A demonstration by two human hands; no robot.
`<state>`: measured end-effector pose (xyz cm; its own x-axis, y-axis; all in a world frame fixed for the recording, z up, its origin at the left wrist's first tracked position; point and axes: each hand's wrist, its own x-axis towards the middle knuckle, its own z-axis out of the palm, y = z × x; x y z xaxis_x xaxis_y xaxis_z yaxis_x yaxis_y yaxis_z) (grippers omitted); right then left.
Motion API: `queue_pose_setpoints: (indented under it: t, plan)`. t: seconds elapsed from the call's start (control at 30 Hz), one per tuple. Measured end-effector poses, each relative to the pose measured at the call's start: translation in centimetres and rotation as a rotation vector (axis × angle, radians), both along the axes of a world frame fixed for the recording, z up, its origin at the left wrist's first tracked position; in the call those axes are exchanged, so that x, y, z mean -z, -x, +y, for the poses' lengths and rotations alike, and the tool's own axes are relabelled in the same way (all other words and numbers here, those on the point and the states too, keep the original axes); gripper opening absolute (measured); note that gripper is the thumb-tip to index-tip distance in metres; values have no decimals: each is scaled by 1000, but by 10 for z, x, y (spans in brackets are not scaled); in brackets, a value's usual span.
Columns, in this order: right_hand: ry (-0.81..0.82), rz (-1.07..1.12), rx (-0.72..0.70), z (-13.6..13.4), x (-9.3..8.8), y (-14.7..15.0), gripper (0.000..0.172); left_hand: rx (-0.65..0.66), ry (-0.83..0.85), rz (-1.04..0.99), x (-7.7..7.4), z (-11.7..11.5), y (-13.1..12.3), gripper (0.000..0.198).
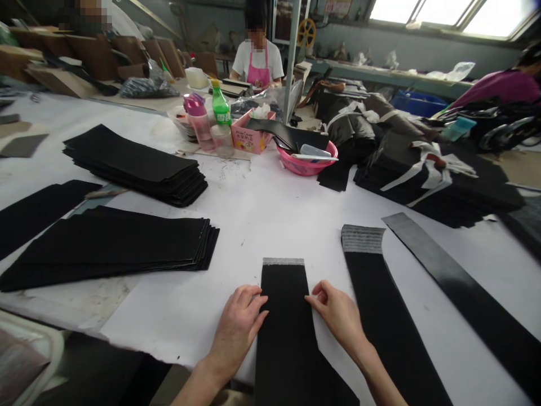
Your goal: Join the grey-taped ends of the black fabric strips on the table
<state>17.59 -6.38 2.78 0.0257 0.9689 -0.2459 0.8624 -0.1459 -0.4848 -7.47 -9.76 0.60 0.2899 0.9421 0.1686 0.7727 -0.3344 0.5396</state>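
A long black strip of sheet material (285,332) lies flat in front of me, with a narrow grey band across its far end. At its left edge, my left hand (239,324) holds the border between bent fingers and thumb. Opposite, the fingertips of my right hand (336,313) pinch the right edge, a little below the grey band. Just right of that hand lies a stack of black strips (393,316), whose far ends fan out in several grey bands. Farther right, a single dark, shinier strip (456,282) runs diagonally over the table.
White sheeting covers the table (236,225). Stacks of black panels (135,160) (122,237) lie left. A pink basin (308,160), green bottle (220,104) and pink box (249,135) stand behind. Tied black bundles (435,175) are at right. A person in a pink apron (258,67) sits opposite.
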Motion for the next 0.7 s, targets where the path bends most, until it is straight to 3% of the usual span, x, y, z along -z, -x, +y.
queue_pose_setpoints:
  t: [0.2,0.33,0.53,0.7]
  plan:
    - [49,57,-56,9,7,-3,12,60,-135,45,2,2,-3,29]
    - [120,116,-80,18,-1,-7,6,105,-149,49,0,5,-4,35]
    - [-155,-26,-223,54,-22,22,2,150,-27,46,-12,11,0,37]
    - [-328,-186,-445,80,-14,51,13,234,166,-21,-37,37,11,24]
